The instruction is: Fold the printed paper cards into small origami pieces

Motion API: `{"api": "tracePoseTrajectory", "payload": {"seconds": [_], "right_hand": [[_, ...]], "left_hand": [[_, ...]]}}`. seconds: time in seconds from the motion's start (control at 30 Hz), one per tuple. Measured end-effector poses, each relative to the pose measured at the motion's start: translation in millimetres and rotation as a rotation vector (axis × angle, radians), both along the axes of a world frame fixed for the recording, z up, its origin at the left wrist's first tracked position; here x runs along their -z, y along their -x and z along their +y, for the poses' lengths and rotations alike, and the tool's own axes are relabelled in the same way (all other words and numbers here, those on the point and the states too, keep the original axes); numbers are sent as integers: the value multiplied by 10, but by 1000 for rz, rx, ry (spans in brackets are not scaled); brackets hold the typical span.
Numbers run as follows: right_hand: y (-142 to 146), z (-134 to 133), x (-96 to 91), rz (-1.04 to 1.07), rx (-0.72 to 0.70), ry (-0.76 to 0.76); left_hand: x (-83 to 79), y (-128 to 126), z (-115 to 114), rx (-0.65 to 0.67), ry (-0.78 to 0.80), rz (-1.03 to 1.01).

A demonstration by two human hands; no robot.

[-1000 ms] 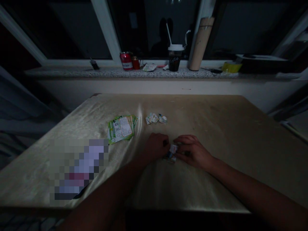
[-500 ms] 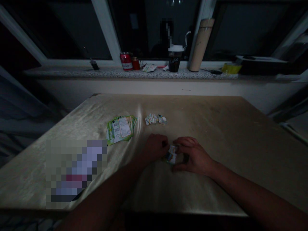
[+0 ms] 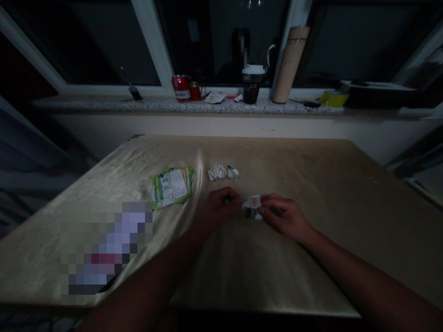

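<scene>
We have the small printed paper (image 3: 252,201) between us, just over the tabletop (image 3: 311,175); our right hand (image 3: 285,214) pinches its right edge, fingers nearly closed; our left hand (image 3: 223,203) curls at its left edge, its grip unclear; we judge we're working its folds; the next move calls for light, steady pressure.

The light is dim; the tablecloth (image 3: 114,184) shines softly at left, where coarse pixel blocks (image 3: 114,244) lie; the windows (image 3: 104,41) look almost black.

windowsill (image 3: 155,105) | red can (image 3: 181,89), small red container (image 3: 195,91) just beside | white-lidded cup (image 3: 251,93) | cardboard tube (image 3: 290,69)
</scene>
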State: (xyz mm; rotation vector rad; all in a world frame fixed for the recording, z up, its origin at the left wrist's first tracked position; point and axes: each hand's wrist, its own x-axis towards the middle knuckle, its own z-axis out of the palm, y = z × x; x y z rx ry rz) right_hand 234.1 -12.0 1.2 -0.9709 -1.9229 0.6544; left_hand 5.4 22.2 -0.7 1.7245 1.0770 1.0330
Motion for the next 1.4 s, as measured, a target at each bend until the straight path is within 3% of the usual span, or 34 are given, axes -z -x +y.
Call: {"api": "tracePoseTrajectory", "payload": {"seconds": [0.27, 0.6, 0.8, 1.2, 1.4], "right_hand": [[-63, -1, -24, 84, 109, -68], [46, -60, -64, 152, 69, -142], [73, -83, -151, 137, -29, -228], [63, -90, -188, 74, -72, -342], [46, -82, -189, 89, -131, -355]], "left_hand": [[-134, -61, -139, 40, -135, 32], [-187, -70, -232, 74, -353, 61], [-227, -119, -304, 71, -607, 92], [-229, -163, -323, 81, -635, 131], [-202, -197, -300, 128, -702, 28]]}}
